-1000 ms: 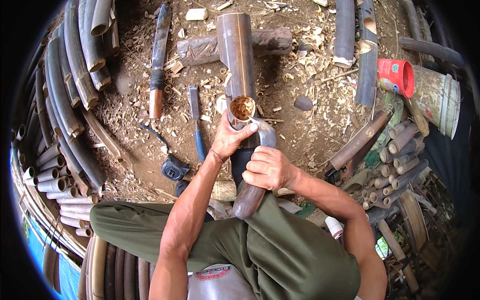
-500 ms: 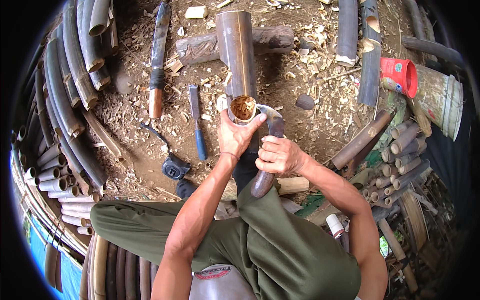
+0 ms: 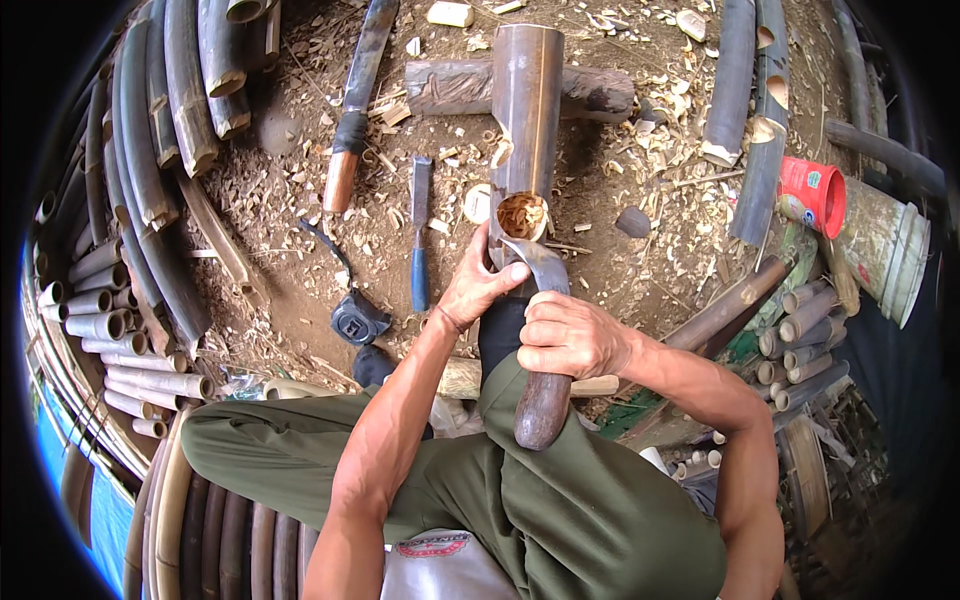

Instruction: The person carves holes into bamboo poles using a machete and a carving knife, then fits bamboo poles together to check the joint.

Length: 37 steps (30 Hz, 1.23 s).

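Observation:
A thick brown bamboo tube (image 3: pixel 528 110) lies pointing away from me, its far part over a log. In its upper side, near my hands, is a round opening (image 3: pixel 522 217) holding pale shavings. My left hand (image 3: pixel 482 285) grips the tube's left side just below the opening, its thumb against the back of the blade. A curved knife (image 3: pixel 545 262) is in my right hand (image 3: pixel 572 335), fingers wrapped round its dark handle. The hooked blade meets the opening's near rim, and the rounded handle end hangs over my green trouser leg.
A blue-handled chisel (image 3: pixel 420 235), a tape measure (image 3: pixel 360 318) and a large machete (image 3: pixel 360 100) lie left on the shaving-strewn ground. The log (image 3: pixel 450 87) props the tube. Bamboo poles (image 3: pixel 185 90) stack at left; a red container (image 3: pixel 812 197) and whitish bucket (image 3: pixel 890 235) stand right.
The knife's blade has swung left across the opening's near rim, and its handle now points more straight toward me. The whole view has shifted; my left hand keeps its hold on the tube.

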Motion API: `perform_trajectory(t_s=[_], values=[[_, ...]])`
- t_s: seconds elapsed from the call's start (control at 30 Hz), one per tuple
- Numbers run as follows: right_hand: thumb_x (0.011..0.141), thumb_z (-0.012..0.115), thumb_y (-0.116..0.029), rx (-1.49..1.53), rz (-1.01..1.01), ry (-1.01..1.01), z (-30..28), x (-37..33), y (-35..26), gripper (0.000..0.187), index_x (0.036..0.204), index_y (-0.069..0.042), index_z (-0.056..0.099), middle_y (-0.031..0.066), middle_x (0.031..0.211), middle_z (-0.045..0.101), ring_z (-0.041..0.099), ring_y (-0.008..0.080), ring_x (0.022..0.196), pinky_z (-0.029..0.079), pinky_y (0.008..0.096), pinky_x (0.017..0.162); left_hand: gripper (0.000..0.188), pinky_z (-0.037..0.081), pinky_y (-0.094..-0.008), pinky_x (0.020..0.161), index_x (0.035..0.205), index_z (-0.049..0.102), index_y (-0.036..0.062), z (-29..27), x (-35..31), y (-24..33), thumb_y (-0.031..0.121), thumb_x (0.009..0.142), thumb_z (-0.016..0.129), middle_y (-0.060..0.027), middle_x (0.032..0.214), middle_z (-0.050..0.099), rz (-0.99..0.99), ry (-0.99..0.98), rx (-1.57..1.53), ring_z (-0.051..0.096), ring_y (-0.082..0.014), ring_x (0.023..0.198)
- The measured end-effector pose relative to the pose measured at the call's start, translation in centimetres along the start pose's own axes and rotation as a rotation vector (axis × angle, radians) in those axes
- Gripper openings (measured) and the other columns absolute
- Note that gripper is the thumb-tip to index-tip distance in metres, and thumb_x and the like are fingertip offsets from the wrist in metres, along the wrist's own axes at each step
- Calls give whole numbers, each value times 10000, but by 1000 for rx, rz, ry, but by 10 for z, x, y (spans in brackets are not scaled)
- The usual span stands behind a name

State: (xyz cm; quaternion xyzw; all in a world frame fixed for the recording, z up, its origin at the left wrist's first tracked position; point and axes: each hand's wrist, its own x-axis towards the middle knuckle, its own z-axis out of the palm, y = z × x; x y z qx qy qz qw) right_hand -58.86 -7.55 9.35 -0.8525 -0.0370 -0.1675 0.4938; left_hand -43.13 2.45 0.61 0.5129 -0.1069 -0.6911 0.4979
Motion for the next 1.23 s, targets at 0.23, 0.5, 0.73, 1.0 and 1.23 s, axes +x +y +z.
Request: perform_trajectory(t_s=[0.23,0.5,0.73,1.0,1.23], values=[[664,650,-175,-21,-20,-71,1,2,4,207,823,-55,593,39,803,527,552,211,751,483,369,762,944,416,-336,1033,1458,321,6,2,2,0,390,769,838,-111,1306,547,-2,21,-21,521,-186,1183],[618,646,-185,-162,-97,-108,17,-5,30,229,805,-69,583,20,779,505,526,188,715,487,363,777,697,477,-321,932,1325,518,12,9,3,5,437,833,770,-90,1153,647,43,167,144,595,-152,1036],[627,629,-180,-268,-155,-105,18,-8,44,198,787,-74,578,5,719,442,502,188,707,470,329,761,691,500,-340,869,1274,557,-11,12,6,11,488,835,748,-118,1067,677,16,228,308,613,-167,982],[865,583,36,710,361,1093,-33,41,24,218,1047,-20,477,59,727,553,540,123,590,515,321,542,1005,461,-361,970,1323,460,-109,19,6,9,590,695,815,-192,1199,615,133,284,201,589,-230,1105],[861,624,-2,705,452,1135,-37,38,49,223,1036,-21,488,91,754,579,559,139,577,533,344,558,980,489,-345,929,1212,554,-91,32,20,41,683,655,781,-205,1074,675,-242,399,414,648,-265,1019]])
